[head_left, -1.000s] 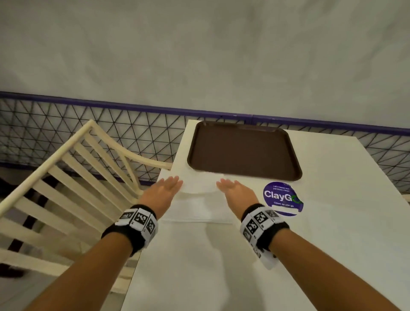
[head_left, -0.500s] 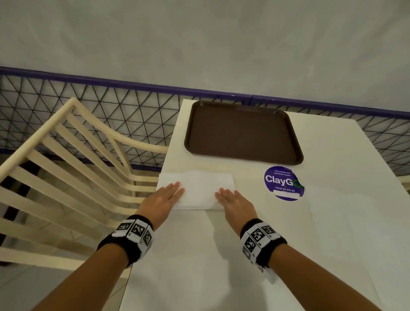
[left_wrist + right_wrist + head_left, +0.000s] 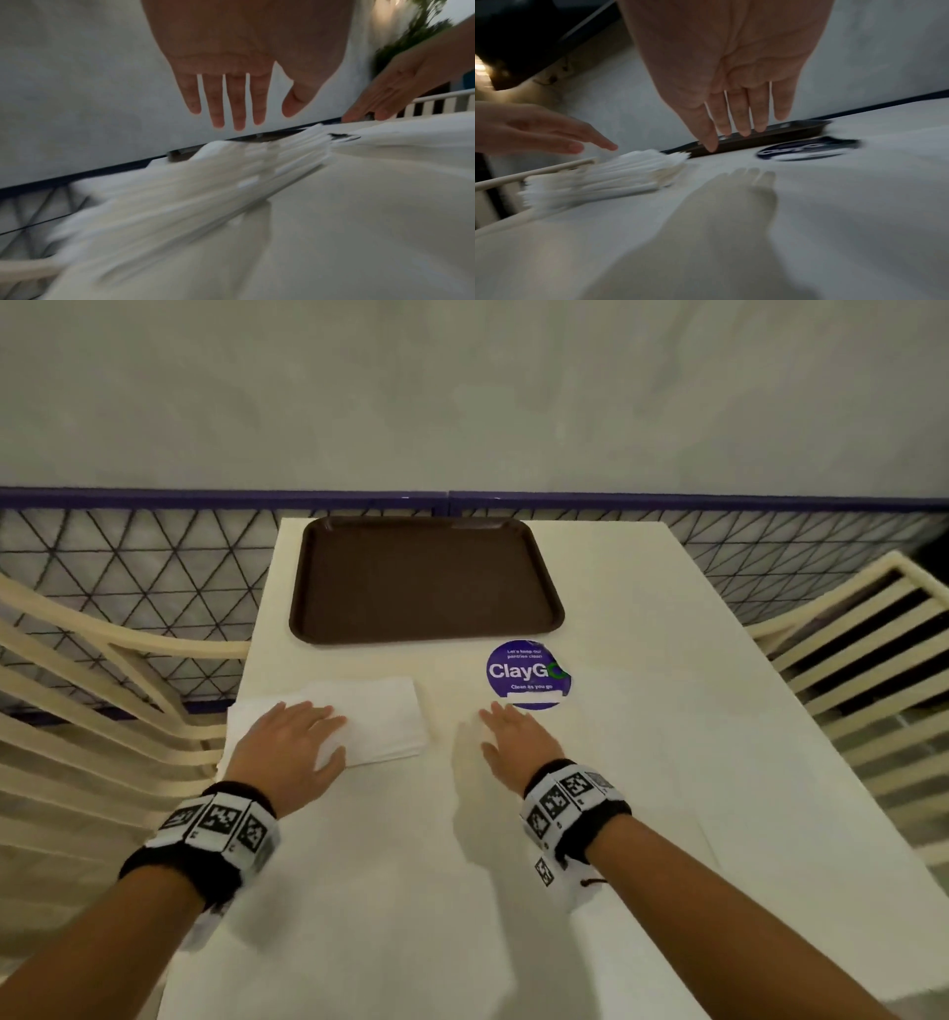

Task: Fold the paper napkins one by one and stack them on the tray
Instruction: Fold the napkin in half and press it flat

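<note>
A stack of white paper napkins (image 3: 375,721) lies at the left edge of the white table (image 3: 642,762), seen edge-on as blurred layers in the left wrist view (image 3: 205,182) and in the right wrist view (image 3: 608,174). My left hand (image 3: 298,737) hovers flat over the stack's near left part, fingers straight (image 3: 231,101). My right hand (image 3: 508,737) is held flat with straight fingers just above the bare table to the right of the stack (image 3: 744,113), holding nothing. The brown tray (image 3: 426,580) sits at the table's far end, with nothing on it.
A round purple ClayGo sticker (image 3: 526,674) is stuck on the table between the tray and my right hand. Cream slatted chairs stand at the left (image 3: 102,690) and right (image 3: 862,660). A wire mesh fence (image 3: 154,557) with a purple rail runs behind the table.
My right hand has moved to the right, off the napkin stack, over the bare table. The left hand stays over the stack. The head view has swung right, bringing the right chair into sight.
</note>
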Action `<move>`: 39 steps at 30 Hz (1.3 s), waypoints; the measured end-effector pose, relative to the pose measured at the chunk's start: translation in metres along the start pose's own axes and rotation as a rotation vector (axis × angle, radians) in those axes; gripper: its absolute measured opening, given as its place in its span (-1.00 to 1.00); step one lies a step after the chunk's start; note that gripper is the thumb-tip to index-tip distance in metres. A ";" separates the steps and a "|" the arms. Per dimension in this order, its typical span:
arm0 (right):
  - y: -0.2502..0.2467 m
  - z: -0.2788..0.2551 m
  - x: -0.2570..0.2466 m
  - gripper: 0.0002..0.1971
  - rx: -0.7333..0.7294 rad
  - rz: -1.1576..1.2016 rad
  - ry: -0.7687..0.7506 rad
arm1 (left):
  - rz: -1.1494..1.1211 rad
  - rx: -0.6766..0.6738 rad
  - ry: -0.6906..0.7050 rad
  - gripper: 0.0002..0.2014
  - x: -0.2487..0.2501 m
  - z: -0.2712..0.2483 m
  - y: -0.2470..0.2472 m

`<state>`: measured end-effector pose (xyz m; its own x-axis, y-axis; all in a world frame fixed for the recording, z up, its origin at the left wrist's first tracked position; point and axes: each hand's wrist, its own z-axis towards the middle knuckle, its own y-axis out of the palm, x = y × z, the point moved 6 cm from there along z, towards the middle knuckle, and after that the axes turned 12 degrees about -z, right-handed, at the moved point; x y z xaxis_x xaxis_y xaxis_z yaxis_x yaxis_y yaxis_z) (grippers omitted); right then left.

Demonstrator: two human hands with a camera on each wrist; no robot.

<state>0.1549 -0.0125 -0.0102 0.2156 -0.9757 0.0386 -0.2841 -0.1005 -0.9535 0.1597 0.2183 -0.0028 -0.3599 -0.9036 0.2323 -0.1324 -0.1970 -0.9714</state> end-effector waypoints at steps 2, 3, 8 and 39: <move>0.014 -0.019 0.047 -0.46 -0.026 0.017 0.149 | -0.030 0.026 0.085 -0.49 0.031 0.014 -0.002; 0.022 -0.032 0.069 -0.42 -0.062 0.017 0.221 | -0.042 0.049 0.143 -0.52 0.051 0.021 -0.003; 0.070 -0.088 0.147 -0.22 -0.267 0.134 0.362 | -0.084 -0.039 0.372 -0.60 0.128 0.046 0.016; 0.062 -0.088 0.103 -0.58 -0.299 0.215 -0.197 | -0.490 -0.351 0.032 -0.83 0.146 -0.001 0.079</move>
<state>0.0776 -0.1363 -0.0391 0.2881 -0.9277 -0.2373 -0.5947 0.0209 -0.8037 0.0960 0.0713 -0.0453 -0.2066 -0.7264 0.6555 -0.5852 -0.4452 -0.6777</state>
